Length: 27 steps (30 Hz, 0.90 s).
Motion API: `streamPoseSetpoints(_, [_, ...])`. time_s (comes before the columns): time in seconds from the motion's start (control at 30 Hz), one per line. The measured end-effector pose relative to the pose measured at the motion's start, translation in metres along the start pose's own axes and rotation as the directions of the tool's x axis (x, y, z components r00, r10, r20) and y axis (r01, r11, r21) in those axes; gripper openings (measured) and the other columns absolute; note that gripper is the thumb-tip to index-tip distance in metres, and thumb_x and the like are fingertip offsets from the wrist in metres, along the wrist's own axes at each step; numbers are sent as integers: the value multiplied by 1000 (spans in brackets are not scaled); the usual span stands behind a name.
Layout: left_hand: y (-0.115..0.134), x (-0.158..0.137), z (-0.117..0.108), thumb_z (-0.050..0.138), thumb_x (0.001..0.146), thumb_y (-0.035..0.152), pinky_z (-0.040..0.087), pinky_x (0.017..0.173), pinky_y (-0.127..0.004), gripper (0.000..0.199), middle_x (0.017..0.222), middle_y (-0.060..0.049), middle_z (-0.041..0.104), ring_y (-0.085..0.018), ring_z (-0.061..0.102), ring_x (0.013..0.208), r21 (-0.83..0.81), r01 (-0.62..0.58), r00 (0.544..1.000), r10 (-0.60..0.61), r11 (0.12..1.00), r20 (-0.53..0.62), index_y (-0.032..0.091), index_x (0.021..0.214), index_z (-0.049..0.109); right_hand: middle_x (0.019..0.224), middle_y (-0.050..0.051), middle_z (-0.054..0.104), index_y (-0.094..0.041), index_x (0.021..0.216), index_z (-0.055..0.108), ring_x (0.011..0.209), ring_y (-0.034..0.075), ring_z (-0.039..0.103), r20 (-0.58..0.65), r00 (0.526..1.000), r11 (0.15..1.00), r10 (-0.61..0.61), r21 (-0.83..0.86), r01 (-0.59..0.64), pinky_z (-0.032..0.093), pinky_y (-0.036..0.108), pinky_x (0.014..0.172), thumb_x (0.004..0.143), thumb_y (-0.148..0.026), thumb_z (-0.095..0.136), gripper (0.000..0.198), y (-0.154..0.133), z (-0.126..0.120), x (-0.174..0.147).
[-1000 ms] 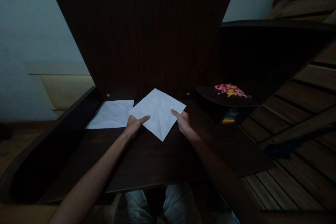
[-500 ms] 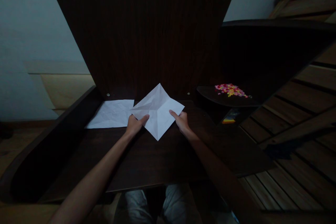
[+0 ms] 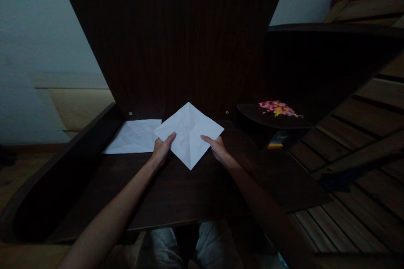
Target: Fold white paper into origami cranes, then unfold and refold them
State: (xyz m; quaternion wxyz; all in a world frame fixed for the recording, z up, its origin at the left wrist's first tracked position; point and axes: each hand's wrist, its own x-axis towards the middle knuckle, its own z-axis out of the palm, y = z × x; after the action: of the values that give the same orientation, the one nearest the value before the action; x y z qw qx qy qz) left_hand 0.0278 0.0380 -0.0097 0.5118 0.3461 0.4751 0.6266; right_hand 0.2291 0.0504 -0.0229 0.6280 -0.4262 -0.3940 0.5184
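Note:
A creased white sheet of paper (image 3: 188, 124), turned like a diamond, is held over the dark wooden desk (image 3: 189, 201). My left hand (image 3: 162, 150) grips its lower left edge, thumb on top and the other fingers hidden beneath. On the lower right edge, my right hand (image 3: 217, 146) pinches the paper in the same way. Fold lines run through the middle of the sheet. Behind my left hand lies a second crumpled white paper (image 3: 134, 135) on the desk, partly covered by the diamond's left corner.
On a small shelf (image 3: 249, 113) at the right lies a heap of small pink, red and yellow pieces (image 3: 279, 108). A rainbow-striped item (image 3: 275, 145) sits below it. A dark side panel (image 3: 63, 172) borders the desk's left, and a tall dark board (image 3: 176, 42) rises behind.
The paper has flattened and spread a little wider between my hands; its top corner has dropped slightly. Both thumbs have shifted slightly left. The second paper has stayed put.

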Motion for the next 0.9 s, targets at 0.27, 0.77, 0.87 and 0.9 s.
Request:
streamPoseSetpoints(0.27, [18,5,-3,63,79,19,57,68,-26,16,88,-10,73,-20,69,77,-331,197,979,-169,923,109,10,92,67,86,4,72,-19,83,65,87,22,67,15,999,970,38,239,-40,55,32,78,62,-23,72,22,-9,-5,9])
streamPoseSetpoints(0.77, [26,14,-14,58,59,4,50,60,-18,34,80,-3,66,-13,62,71,-270,20,998,-33,963,-45,17,90,64,71,0,65,-19,84,68,67,16,59,80,987,978,-143,162,128,52,30,59,61,-20,58,25,-17,-13,6])
streamPoseSetpoints(0.87, [23,16,-17,53,54,4,51,66,-21,40,84,-4,68,-14,62,74,-253,30,1000,-27,967,16,14,90,68,76,0,68,-21,88,67,72,17,62,42,988,986,-151,78,147,52,29,60,59,-18,64,29,-17,-11,4])
streamPoseSetpoints(0.9, [21,17,-18,54,52,4,51,68,-22,45,82,-3,68,-13,62,73,-243,14,1000,-9,970,19,13,92,69,80,1,69,-21,88,66,74,17,63,18,988,987,-155,50,154,52,29,60,60,-21,66,27,-17,-10,4])
